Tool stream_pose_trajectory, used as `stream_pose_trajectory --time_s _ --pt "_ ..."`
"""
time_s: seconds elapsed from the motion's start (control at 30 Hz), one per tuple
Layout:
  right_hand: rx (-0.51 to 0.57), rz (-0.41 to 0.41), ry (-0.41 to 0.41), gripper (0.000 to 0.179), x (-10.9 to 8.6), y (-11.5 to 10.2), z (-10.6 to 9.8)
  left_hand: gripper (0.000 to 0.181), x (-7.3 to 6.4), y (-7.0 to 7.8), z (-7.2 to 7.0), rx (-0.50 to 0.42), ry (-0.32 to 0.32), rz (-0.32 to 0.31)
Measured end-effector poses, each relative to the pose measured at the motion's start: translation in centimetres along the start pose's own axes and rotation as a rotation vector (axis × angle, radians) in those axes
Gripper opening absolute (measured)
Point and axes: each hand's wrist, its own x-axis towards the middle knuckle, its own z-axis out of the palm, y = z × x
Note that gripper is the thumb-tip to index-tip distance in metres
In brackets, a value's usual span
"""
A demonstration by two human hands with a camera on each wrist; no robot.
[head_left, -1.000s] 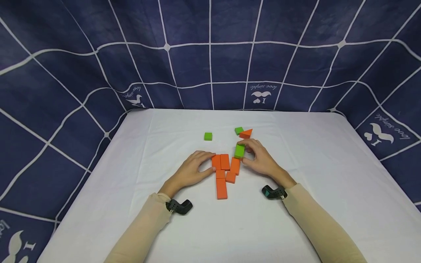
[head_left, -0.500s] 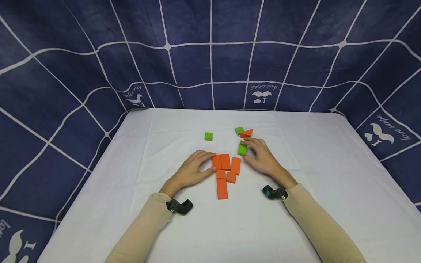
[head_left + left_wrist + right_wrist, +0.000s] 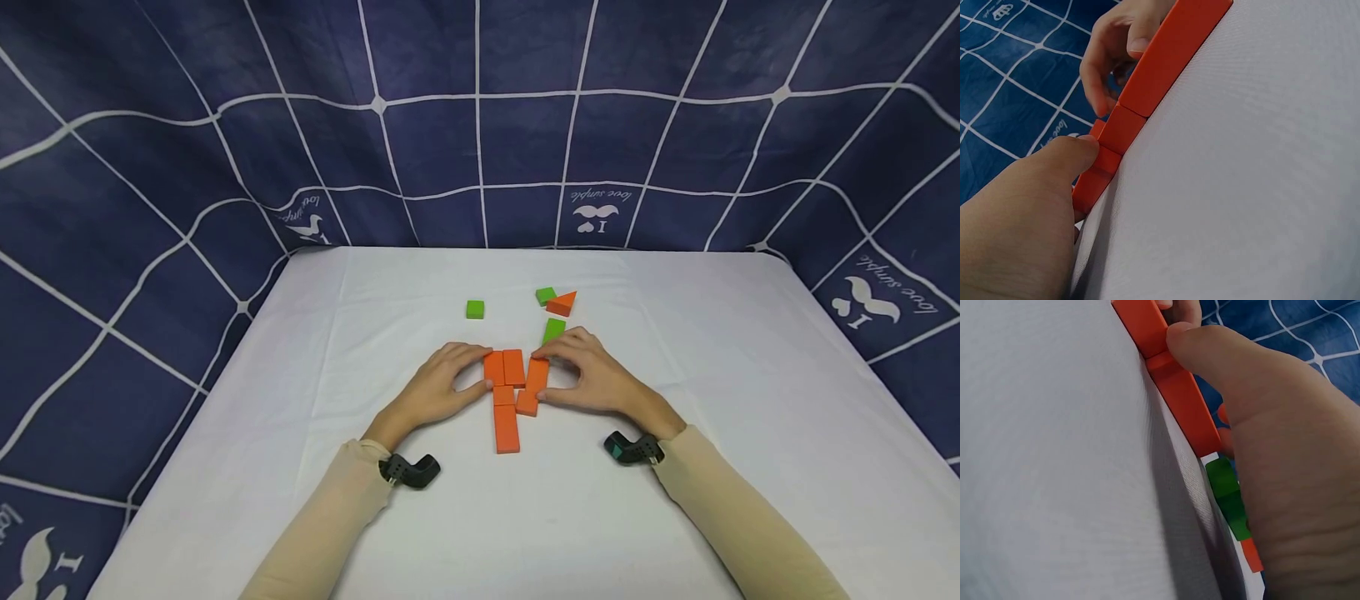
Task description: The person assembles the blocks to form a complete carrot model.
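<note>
Orange wooden blocks lie in a cluster mid-table in the head view. My left hand [image 3: 431, 389] grips the upper-left orange block [image 3: 492, 367] by its ends, thumb near, fingers far. A second orange block [image 3: 513, 367] lies against it, with a small orange block [image 3: 503, 395] and a long orange block [image 3: 506, 429] below. My right hand [image 3: 596, 372] holds the right-hand orange block [image 3: 537, 375], fingertips at its far end, thumb by the small orange block [image 3: 527, 403] that touches its near end. A green block [image 3: 554, 330] lies just beyond the right fingers.
Farther back lie a green square block [image 3: 475, 310], another green block [image 3: 545, 296] and an orange triangular block [image 3: 562, 303] against it. A white cloth [image 3: 675, 517] covers the table. A dark blue checked curtain [image 3: 525, 150] rises around its back and sides.
My right hand has pushed the green block away from me, let it go, and come back toward me onto the right-hand orange block. The left hand has stayed in place.
</note>
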Motion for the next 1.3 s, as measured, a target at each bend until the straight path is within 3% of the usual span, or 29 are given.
stream_pose_trajectory --time_s 0.3,0.5,0.87,0.97,1.1,1.3 --pt "-0.003 0.035 0.043 0.051 0.2 0.1 0.0 0.058 0.0 -0.1 0.0 0.002 0.008 0.009" --pt "0.010 0.067 0.024 0.052 0.5 0.3 0.4 0.057 -0.1 -0.2 0.1 0.003 0.008 0.013" --pt "0.008 0.047 0.022 0.051 0.9 0.1 0.5 0.057 -0.4 -0.3 0.0 -0.011 0.014 -0.001" --pt "0.003 0.002 0.046 0.048 0.7 -0.2 0.4 0.057 -0.4 -0.2 0.1 -0.019 0.012 -0.005" --pt "-0.006 -0.118 0.079 0.042 0.2 -1.0 0.5 0.056 -0.4 -0.1 0.1 -0.019 0.007 -0.004" --pt "-0.032 -0.274 0.048 0.033 -0.5 -2.0 0.9 0.057 -0.1 0.0 0.1 -0.002 0.000 0.000"
